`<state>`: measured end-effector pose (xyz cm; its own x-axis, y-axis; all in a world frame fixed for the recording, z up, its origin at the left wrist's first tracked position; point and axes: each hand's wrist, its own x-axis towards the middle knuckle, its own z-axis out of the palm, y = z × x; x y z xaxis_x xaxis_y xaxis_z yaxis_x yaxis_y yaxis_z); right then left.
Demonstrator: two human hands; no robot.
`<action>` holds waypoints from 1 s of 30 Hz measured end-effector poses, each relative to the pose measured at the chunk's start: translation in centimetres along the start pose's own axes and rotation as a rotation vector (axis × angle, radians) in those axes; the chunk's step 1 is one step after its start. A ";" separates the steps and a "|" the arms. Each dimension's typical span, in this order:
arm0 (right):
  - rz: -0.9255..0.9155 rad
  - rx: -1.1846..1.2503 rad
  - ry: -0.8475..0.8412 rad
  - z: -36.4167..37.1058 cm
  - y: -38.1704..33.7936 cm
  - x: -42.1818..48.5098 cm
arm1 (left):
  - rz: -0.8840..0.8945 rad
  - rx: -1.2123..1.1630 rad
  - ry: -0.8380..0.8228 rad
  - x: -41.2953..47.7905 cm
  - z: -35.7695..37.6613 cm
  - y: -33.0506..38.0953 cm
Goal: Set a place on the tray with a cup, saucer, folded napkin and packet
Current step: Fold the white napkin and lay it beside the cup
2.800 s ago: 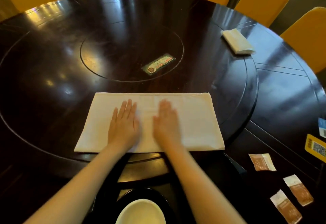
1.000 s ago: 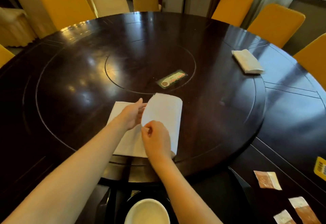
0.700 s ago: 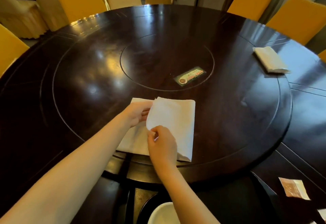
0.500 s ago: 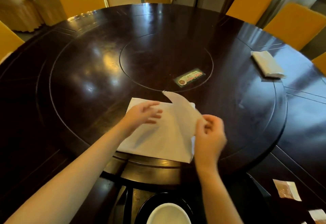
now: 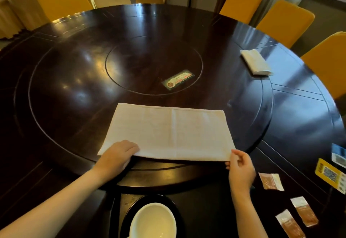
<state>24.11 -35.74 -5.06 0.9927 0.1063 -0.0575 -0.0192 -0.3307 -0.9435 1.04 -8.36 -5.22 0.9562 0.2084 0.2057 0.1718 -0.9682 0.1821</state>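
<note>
While the white napkin (image 5: 168,132) lay flat as a wide rectangle on the near part of the dark turntable (image 5: 74,80), I held it by its two near corners. My left hand (image 5: 117,155) had its fingers curled over the near left corner, and my right hand (image 5: 240,168) pinched the near right corner between thumb and fingertips, just off the turntable's rim. A crease ran up the middle of the cloth. Between my forearms, closest to me, a white cup (image 5: 152,221) sat on a dark saucer (image 5: 129,211), partly out of view; I could not tell whether a tray lay beneath them. Three packets (image 5: 271,181) lay apart from one another on the round counter (image 5: 299,121) to my right, one beside my right wrist and two nearer me. A yellow card (image 5: 329,175) with a printed code stood further right. A second folded cloth (image 5: 255,61) rested near the turntable's far right rim, and a small label (image 5: 177,79) lay inside its inner circle. Yellow-covered chairs (image 5: 241,1) ringed the far side.
</note>
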 end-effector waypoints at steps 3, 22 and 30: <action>-0.003 0.005 -0.189 -1.1 0.3 0.5 | -0.073 0.117 0.032 -0.3 -0.8 -0.1; -0.288 -0.013 0.123 3.3 -13.7 8.6 | -0.587 0.033 0.342 9.7 -13.3 -4.8; -0.009 0.098 -0.063 11.0 -12.5 15.3 | -0.809 0.144 0.056 16.4 -9.3 -11.9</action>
<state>38.18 -19.72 2.25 0.9834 0.1686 -0.0664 -0.0250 -0.2368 -0.9712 12.43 7.84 4.97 0.5108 0.8523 0.1123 0.8351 -0.5230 0.1708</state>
